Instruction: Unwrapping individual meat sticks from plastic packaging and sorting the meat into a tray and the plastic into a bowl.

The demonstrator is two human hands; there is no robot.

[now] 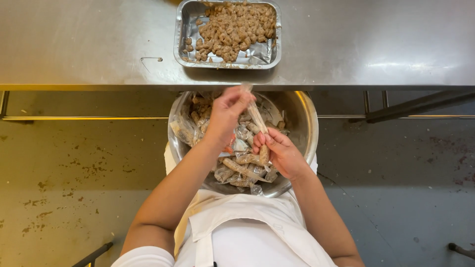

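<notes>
My right hand (pixel 281 154) grips the filled brown end of a small clear plastic packet (pixel 261 141); my left hand (pixel 225 114) pinches its twisted top, pulling it taut. Both hover over a round steel bowl (pixel 307 128) in my lap, heaped with similar crinkly packets. Just beyond its rim, a smooth steel table (pixel 89 44) holds a foil tray (pixel 184 37) of loose brown pieces. Stained floor lies open either side.

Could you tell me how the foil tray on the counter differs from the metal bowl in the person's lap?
The foil tray is rectangular and rests on the steel counter; the metal bowl is round and sits lower, below the counter's edge. The tray holds loose brown pieces, while the bowl holds pieces in clear wrappers. Both hands, left hand and right hand, work over the bowl, not the tray. Both are shiny metal.
</notes>
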